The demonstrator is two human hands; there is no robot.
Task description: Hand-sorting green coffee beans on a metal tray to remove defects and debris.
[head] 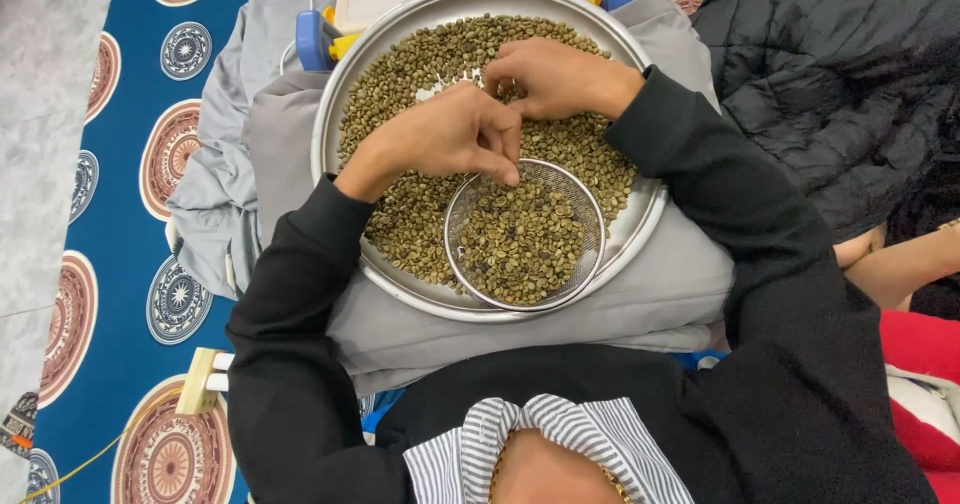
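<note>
Greenish beans (420, 64), w/ hands (450, 129), round steel tray (330, 114), mesh sieve (590, 204)

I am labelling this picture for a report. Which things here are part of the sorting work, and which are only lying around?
In use:
- left hand, pinched above the mesh sieve
- right hand, on the greenish beans
- round metal tray

Lying about:
- black quilted jacket
- patterned blue mat
- white plug
</note>
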